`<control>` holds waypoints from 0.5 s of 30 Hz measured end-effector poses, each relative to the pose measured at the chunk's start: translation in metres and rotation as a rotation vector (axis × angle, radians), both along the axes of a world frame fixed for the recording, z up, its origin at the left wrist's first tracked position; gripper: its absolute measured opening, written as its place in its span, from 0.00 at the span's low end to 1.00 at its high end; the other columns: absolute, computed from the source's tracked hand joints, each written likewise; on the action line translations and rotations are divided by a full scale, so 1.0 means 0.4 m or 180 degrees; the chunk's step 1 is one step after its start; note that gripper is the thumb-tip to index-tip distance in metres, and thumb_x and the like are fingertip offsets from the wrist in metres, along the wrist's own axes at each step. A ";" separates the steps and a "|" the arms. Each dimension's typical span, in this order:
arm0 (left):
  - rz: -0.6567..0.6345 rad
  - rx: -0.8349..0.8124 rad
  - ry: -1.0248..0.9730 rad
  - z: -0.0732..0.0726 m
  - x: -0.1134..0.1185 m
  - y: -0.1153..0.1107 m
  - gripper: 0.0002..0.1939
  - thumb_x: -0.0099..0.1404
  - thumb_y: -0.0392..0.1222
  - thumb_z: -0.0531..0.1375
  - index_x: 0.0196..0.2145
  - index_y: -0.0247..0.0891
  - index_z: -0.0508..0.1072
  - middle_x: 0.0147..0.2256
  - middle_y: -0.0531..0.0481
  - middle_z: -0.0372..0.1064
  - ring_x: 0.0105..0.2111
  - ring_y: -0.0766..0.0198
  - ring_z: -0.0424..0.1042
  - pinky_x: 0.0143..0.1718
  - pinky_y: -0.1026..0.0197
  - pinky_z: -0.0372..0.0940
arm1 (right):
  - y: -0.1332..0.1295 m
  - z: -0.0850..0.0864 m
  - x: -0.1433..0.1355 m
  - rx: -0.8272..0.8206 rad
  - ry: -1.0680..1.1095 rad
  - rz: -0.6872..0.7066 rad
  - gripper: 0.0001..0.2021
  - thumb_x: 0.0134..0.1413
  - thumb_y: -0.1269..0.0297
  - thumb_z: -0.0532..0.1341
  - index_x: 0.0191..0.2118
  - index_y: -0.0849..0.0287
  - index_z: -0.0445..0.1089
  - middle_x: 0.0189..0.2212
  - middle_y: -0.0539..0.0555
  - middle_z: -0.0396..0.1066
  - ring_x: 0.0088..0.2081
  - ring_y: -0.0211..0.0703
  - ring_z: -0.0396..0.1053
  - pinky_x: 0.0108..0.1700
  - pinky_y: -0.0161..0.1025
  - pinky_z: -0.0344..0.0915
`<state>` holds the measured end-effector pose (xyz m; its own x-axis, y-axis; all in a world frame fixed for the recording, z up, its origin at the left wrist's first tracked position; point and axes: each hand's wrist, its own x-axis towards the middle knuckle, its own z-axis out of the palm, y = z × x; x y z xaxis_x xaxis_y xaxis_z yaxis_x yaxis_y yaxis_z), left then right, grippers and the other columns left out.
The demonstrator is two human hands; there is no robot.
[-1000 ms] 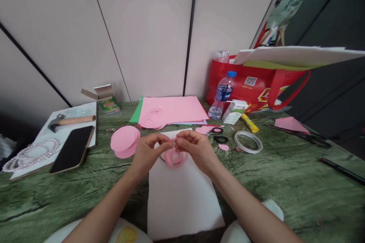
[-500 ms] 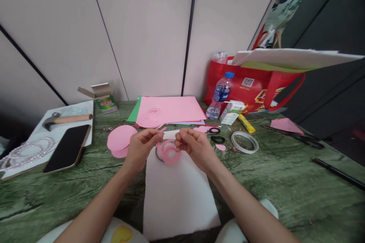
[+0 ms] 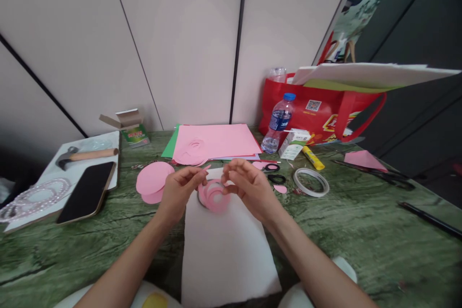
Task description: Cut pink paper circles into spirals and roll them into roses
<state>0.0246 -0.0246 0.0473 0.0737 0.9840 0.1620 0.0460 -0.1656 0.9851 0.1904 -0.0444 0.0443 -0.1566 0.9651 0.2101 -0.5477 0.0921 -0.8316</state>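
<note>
A spiral strip of pink paper (image 3: 215, 203), blurred, hangs in loops above a white sheet (image 3: 227, 250). Its upper end is pinched between the thumb and fingers of my left hand (image 3: 180, 190). My right hand (image 3: 249, 185) is just to the right of the loops, thumb and fingers apart; I see nothing held in it. Pink paper discs (image 3: 154, 177) lie left of my left hand. Beyond my right hand are black-handled scissors (image 3: 276, 179) and a small pink paper petal (image 3: 280, 188).
Pink sheets (image 3: 224, 137) lie at the back with a cut spiral on top. Right stand a water bottle (image 3: 277, 122), a carton (image 3: 293, 144), a glue stick (image 3: 313, 158), a tape roll (image 3: 311, 183) and a red bag (image 3: 321, 120). Left lie a phone (image 3: 86, 192) and a hammer (image 3: 90, 155).
My right hand's fingers have spread from a pinch beside the paper spiral. My left hand keeps its pinch on the strip, and the loops have shifted slightly.
</note>
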 end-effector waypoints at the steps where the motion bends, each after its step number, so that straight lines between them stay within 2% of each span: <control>1: -0.0017 -0.0002 -0.0014 0.002 0.001 -0.001 0.10 0.52 0.44 0.62 0.22 0.35 0.72 0.20 0.53 0.67 0.23 0.68 0.63 0.26 0.66 0.59 | -0.001 0.001 0.002 0.0059 0.0009 -0.0128 0.06 0.44 0.64 0.65 0.29 0.57 0.68 0.30 0.48 0.67 0.33 0.38 0.67 0.33 0.36 0.69; 4: -0.0083 -0.0007 -0.0039 0.006 0.002 -0.004 0.09 0.54 0.44 0.62 0.24 0.34 0.72 0.19 0.53 0.67 0.23 0.69 0.63 0.27 0.65 0.59 | -0.007 0.007 0.008 0.0256 -0.0121 -0.0182 0.07 0.48 0.60 0.63 0.27 0.56 0.69 0.20 0.46 0.66 0.32 0.40 0.69 0.40 0.42 0.67; 7: -0.0101 0.0012 0.0019 0.009 0.001 -0.007 0.09 0.54 0.44 0.62 0.25 0.35 0.73 0.20 0.54 0.66 0.22 0.70 0.62 0.26 0.66 0.59 | -0.010 0.009 0.009 0.0268 -0.0538 -0.0193 0.15 0.53 0.52 0.56 0.28 0.58 0.71 0.12 0.46 0.62 0.26 0.41 0.69 0.40 0.44 0.66; 9: -0.0113 0.0044 0.0080 0.009 0.001 -0.009 0.08 0.54 0.44 0.62 0.25 0.35 0.74 0.19 0.54 0.66 0.22 0.69 0.63 0.26 0.66 0.59 | -0.010 0.006 0.004 0.0156 -0.0822 -0.0583 0.15 0.49 0.53 0.60 0.23 0.59 0.71 0.14 0.48 0.66 0.25 0.40 0.69 0.38 0.43 0.66; 11: -0.0143 0.0072 0.0143 0.008 0.002 -0.012 0.08 0.54 0.44 0.62 0.25 0.36 0.74 0.20 0.54 0.67 0.23 0.68 0.64 0.27 0.66 0.60 | -0.008 0.000 -0.002 -0.0027 -0.0926 -0.0828 0.10 0.44 0.57 0.65 0.25 0.59 0.73 0.23 0.51 0.72 0.28 0.40 0.70 0.38 0.42 0.67; 13: -0.0224 0.0108 0.0279 0.008 0.004 -0.016 0.07 0.53 0.43 0.62 0.26 0.36 0.75 0.21 0.53 0.69 0.23 0.67 0.66 0.27 0.65 0.61 | -0.006 -0.006 -0.007 -0.0182 -0.0883 -0.0724 0.12 0.40 0.59 0.67 0.34 0.57 0.74 0.31 0.53 0.75 0.32 0.42 0.71 0.37 0.42 0.69; 15: -0.0333 0.0159 0.0528 0.009 0.007 -0.021 0.07 0.54 0.43 0.62 0.25 0.36 0.75 0.21 0.52 0.70 0.23 0.67 0.66 0.25 0.66 0.60 | -0.005 -0.010 -0.010 -0.0245 -0.0935 -0.0551 0.14 0.39 0.59 0.67 0.35 0.57 0.74 0.30 0.53 0.75 0.31 0.42 0.71 0.36 0.43 0.69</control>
